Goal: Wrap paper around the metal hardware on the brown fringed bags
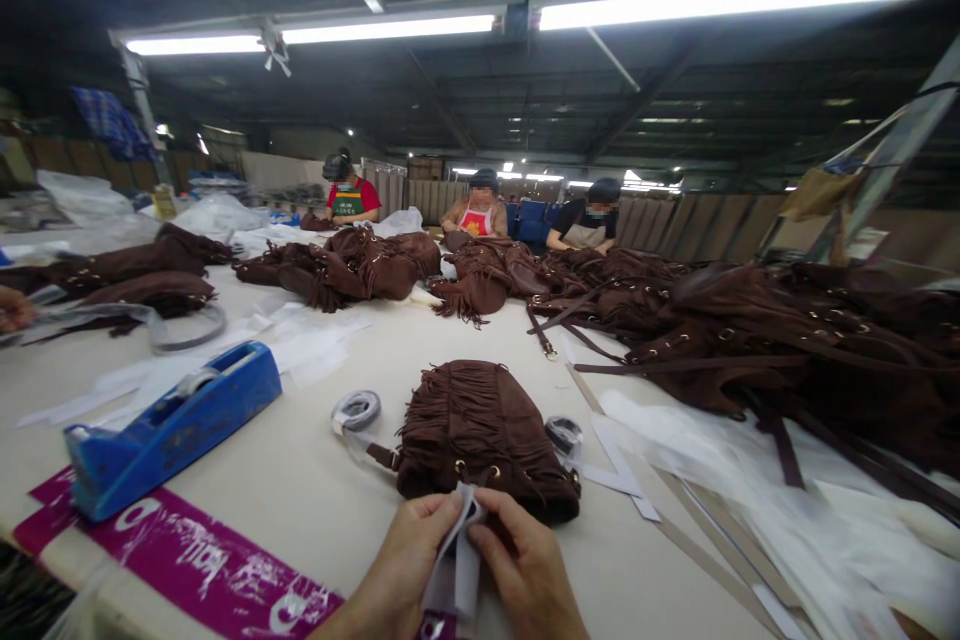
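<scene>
A brown suede fringed bag (480, 430) lies on the white table (315, 490) right in front of me. My left hand (401, 560) and my right hand (525, 565) meet at its near edge. Both pinch a folded strip of white wrapping paper (459, 560) between thumbs and fingers, close to the bag's metal rings. Small rolls of wrapped strap (357, 410) lie at the bag's left, with another roll (564, 434) at its right.
A blue tape dispenser (169, 425) sits left on a magenta sheet (202, 565). Heaps of brown fringed bags (787, 340) cover the right and far table. White paper strips (720, 480) lie right. Three people (480, 210) work at the far end.
</scene>
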Tool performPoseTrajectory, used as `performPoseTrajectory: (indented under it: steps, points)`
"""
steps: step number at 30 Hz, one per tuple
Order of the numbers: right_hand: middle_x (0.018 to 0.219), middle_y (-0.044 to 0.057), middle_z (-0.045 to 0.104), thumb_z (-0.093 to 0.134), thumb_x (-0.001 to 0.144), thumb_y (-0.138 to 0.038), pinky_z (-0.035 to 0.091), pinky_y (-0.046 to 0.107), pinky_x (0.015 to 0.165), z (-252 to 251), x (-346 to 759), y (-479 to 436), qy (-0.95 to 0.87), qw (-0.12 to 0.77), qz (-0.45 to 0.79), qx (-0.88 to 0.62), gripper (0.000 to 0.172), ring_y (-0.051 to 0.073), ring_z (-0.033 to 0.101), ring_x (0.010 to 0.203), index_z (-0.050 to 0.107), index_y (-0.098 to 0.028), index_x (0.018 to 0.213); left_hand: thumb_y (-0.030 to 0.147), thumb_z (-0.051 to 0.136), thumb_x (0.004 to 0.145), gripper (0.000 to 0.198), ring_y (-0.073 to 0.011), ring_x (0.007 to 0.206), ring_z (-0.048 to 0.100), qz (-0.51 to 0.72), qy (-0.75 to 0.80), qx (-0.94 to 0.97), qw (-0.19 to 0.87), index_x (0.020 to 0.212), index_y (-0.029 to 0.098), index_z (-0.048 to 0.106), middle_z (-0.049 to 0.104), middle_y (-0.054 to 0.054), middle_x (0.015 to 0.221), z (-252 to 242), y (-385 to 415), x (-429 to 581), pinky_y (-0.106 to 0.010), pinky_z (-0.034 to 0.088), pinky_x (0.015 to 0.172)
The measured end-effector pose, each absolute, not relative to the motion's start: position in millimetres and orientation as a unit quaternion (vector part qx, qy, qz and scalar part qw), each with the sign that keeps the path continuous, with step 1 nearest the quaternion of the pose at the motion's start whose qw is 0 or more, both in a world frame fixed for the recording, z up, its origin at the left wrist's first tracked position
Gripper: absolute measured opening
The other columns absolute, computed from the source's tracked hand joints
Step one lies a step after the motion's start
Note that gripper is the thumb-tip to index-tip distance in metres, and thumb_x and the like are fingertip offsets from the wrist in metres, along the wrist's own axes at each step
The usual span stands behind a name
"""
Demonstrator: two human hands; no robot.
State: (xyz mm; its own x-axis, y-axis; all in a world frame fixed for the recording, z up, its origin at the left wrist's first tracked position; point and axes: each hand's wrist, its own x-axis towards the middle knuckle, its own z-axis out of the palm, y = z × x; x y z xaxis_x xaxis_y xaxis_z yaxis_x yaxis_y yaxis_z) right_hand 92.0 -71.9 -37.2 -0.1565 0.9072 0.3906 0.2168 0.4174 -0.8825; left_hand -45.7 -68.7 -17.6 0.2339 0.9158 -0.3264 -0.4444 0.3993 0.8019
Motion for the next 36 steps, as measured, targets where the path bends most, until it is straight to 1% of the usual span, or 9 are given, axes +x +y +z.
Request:
performPoseTrajectory:
  steps: [10,16,19,22,26,29,32,34,36]
  points:
    - [0.103,0.008,0.069,0.044,0.095,-0.03,0.052,0.026,0.084,-46,89,-72,-0.725,0.476,0.204,-0.453,0.035,0.021,0.066,0.093,0.062,-0.026,0.125,0.037,0.082,0.059,0.033,-0.0242,0.068,0.067,0.447,0.379,0.219,0.78,0.071,0.01,0.068,0.07,-0.01,0.066,-9,-76,-36,-0.025,0.047,0.056]
    - [0.089,0.008,0.063,0.039,0.097,-0.031,0.052,0.026,0.071,-42,85,-75,-0.753,0.42,0.146,-0.486,0.036,0.02,0.063,0.078,0.061,-0.025,0.124,0.042,0.086,0.053,0.044,-0.0269,0.074,0.067,0.46,0.36,0.234,0.777,0.077,0.009,0.068,0.07,-0.01,0.065,-7,-77,-36,-0.03,0.05,0.064]
    - [0.085,0.008,0.061,0.04,0.096,-0.029,0.051,0.026,0.066,-39,83,-77,-0.754,0.412,0.126,-0.496,0.033,0.019,0.062,0.074,0.064,-0.024,0.118,0.047,0.086,0.051,0.05,-0.0261,0.072,0.067,0.468,0.365,0.253,0.764,0.077,0.01,0.066,0.069,-0.008,0.064,-9,-78,-33,-0.031,0.05,0.065]
    - [0.087,0.009,0.063,0.039,0.094,-0.023,0.052,0.029,0.072,-37,83,-77,-0.765,0.415,0.125,-0.476,0.034,0.021,0.063,0.08,0.064,-0.022,0.118,0.051,0.086,0.049,0.052,-0.0226,0.066,0.066,0.481,0.379,0.265,0.745,0.076,0.012,0.064,0.068,-0.006,0.063,-14,-78,-29,-0.029,0.049,0.062]
    - [0.104,0.012,0.066,0.04,0.09,-0.017,0.051,0.035,0.083,-40,84,-78,-0.765,0.445,0.117,-0.45,0.048,0.025,0.063,0.092,0.048,-0.019,0.137,0.045,0.082,0.056,0.042,-0.016,0.054,0.06,0.487,0.416,0.273,0.718,0.075,0.014,0.06,0.067,-0.003,0.063,-19,-75,-29,-0.025,0.045,0.053]
    - [0.095,0.008,0.068,0.047,0.086,-0.018,0.052,0.033,0.075,-41,85,-79,-0.729,0.461,0.17,-0.477,0.063,0.021,0.062,0.075,0.032,-0.017,0.147,0.039,0.077,0.061,0.032,-0.015,0.05,0.058,0.467,0.406,0.269,0.737,0.072,0.015,0.058,0.064,-0.003,0.06,-17,-74,-30,-0.025,0.043,0.05]
    - [0.082,0.003,0.066,0.053,0.081,-0.019,0.05,0.027,0.056,-40,85,-79,-0.689,0.449,0.257,-0.507,0.069,0.016,0.054,0.056,0.031,-0.016,0.147,0.037,0.075,0.061,0.031,-0.0161,0.052,0.059,0.451,0.376,0.26,0.767,0.074,0.015,0.057,0.063,-0.003,0.061,-14,-73,-30,-0.025,0.042,0.051]
    - [0.089,0.004,0.066,0.054,0.078,-0.017,0.052,0.027,0.061,-39,84,-79,-0.688,0.458,0.258,-0.5,0.07,0.017,0.058,0.065,0.035,-0.018,0.145,0.036,0.074,0.06,0.03,-0.0153,0.052,0.057,0.463,0.392,0.256,0.752,0.075,0.016,0.056,0.061,-0.001,0.061,-15,-73,-29,-0.025,0.041,0.051]
    - [0.099,0.006,0.066,0.052,0.077,-0.014,0.052,0.031,0.077,-38,81,-80,-0.704,0.479,0.215,-0.478,0.068,0.02,0.061,0.083,0.04,-0.022,0.143,0.038,0.073,0.062,0.031,-0.0138,0.052,0.055,0.487,0.417,0.265,0.72,0.075,0.017,0.055,0.059,0.001,0.061,-18,-73,-27,-0.025,0.042,0.053]
